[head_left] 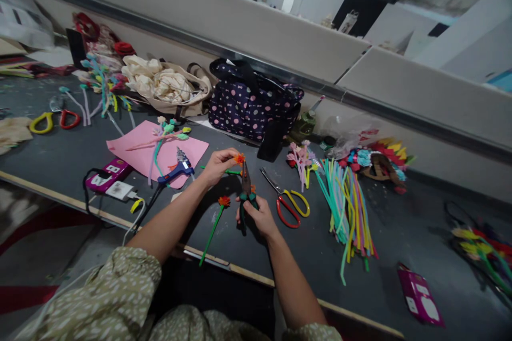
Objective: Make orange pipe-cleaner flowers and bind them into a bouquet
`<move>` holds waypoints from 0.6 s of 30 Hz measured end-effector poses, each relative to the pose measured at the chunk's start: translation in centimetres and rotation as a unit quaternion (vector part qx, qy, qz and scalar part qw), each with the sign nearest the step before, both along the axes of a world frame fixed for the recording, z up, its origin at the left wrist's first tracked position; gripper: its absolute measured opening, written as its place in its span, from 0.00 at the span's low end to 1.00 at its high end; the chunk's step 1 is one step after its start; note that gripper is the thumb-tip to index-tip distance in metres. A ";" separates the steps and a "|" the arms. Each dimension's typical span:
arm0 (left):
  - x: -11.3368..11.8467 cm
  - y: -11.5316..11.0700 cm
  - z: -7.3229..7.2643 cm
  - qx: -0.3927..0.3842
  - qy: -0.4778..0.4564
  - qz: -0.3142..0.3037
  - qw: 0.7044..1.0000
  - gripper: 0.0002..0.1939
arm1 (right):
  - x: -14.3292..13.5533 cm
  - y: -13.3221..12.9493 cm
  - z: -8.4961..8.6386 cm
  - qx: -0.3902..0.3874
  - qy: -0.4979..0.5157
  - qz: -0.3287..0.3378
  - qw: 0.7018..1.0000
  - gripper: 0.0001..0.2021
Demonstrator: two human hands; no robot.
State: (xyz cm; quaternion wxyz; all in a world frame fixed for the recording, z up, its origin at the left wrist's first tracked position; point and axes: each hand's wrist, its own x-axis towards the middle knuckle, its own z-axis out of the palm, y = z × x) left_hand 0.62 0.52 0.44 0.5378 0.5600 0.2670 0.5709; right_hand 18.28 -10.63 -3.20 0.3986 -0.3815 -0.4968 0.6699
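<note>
- Orange flower [239, 159], in the head view, sat at the fingertips of the left hand [219, 166], above the tabletop [316, 261] and near the middle of the picture
- Left fingers were pinched nearly closed on that small bloom, so this hand was the nearer one
- Right fingers were wrapped around the dark green handles of the pliers [245, 184]; whether the jaws were parted or gripping anything, I could not tell
- Seen from the right hand [258, 216], the bloom lay forward and a little to the left, just beside the tip of the pliers, whose long axis ran away from the person; contact could not be made out
- A green stem [232, 172] ran sideways near the left fingers, though which bloom it belonged to was unclear
- Between the forearms, a second flower [224, 201] lay on the tabletop, its stem slanting towards the near edge
- Scissors [288, 205] lay right of the pliers, apart from both hands
</note>
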 end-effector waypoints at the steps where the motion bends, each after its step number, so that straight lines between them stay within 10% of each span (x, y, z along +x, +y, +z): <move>1: 0.0 0.0 0.0 0.004 -0.002 0.002 1.000 0.10 | -0.1 0.0 -0.1 0.004 -0.003 -0.006 1.000 0.20; 18: -0.1 0.0 0.0 0.003 0.008 0.004 1.000 0.10 | -0.1 -0.1 0.8 -0.004 -0.006 -0.002 1.000 0.22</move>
